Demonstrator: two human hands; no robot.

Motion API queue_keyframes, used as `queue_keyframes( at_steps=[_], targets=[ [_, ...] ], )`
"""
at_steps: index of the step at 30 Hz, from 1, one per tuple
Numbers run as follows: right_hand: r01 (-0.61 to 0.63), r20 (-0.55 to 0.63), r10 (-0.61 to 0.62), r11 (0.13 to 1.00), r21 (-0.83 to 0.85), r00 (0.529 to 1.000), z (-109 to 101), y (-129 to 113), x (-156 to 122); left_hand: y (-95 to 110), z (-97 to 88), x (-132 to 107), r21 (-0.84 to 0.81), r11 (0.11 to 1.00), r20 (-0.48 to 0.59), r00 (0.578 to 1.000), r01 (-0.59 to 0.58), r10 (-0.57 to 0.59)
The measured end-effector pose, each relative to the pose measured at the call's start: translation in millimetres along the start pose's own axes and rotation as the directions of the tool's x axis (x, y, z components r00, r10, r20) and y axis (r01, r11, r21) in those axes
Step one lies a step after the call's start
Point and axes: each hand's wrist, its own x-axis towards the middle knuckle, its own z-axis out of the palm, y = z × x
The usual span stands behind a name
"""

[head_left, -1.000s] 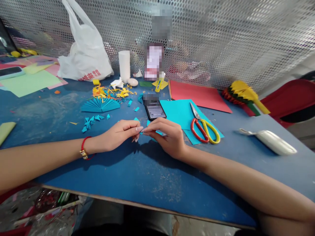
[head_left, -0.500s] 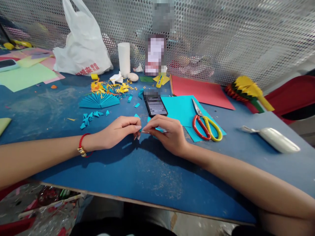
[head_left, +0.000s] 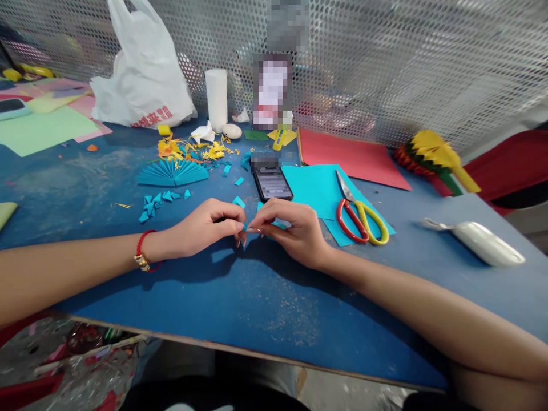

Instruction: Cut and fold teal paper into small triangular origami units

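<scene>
My left hand (head_left: 209,228) and my right hand (head_left: 295,231) meet fingertip to fingertip above the blue table (head_left: 205,302). Between them is a tiny piece of blue paper (head_left: 245,226), mostly hidden by the fingers. Both hands are closed in a pinch on it. Several small folded blue paper pieces (head_left: 154,204) lie left of my left hand, with a pleated blue paper fan (head_left: 173,173) behind them. Just beyond my hands sits a phone (head_left: 272,181). Blue paper sheets (head_left: 308,185) lie to its right, with red-and-yellow-handled scissors (head_left: 354,214) on top.
Yellow and orange paper scraps (head_left: 188,149) lie behind the fan. A white plastic bag (head_left: 143,74) and a white roll (head_left: 217,101) stand at the back. Red paper (head_left: 351,157), a yellow paper flower (head_left: 430,151) and a pale pouch (head_left: 486,242) are on the right.
My hands stay pinched together in nearly the same place, with only slight finger movement. The view has shifted a little; nothing else has visibly moved.
</scene>
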Motion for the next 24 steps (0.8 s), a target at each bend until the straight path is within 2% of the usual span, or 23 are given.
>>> queue_keyframes(
  at_steps=[7,14,18,24],
  targets=[
    [-0.113,0.004,0.113,0.992,0.052,0.994,-0.8,-1.1,1.0,-0.2,-1.0,0.4,0.013,1.000,-0.037,0.999,-0.002,0.003],
    [-0.277,-0.010,0.282,0.949,0.149,0.959,-1.1,-3.9,3.2,1.6,0.9,-0.7,0.070,0.997,-0.111,0.993,-0.033,0.041],
    [-0.280,-0.022,0.286,0.949,0.148,0.958,-0.2,-4.9,3.3,1.5,0.5,-1.3,0.075,0.997,-0.111,0.993,-0.032,0.040],
    [-0.212,-0.007,0.215,0.966,0.149,0.976,0.1,-1.6,2.3,0.4,-1.2,-1.1,0.049,0.999,-0.068,0.997,-0.021,0.024]
  ],
)
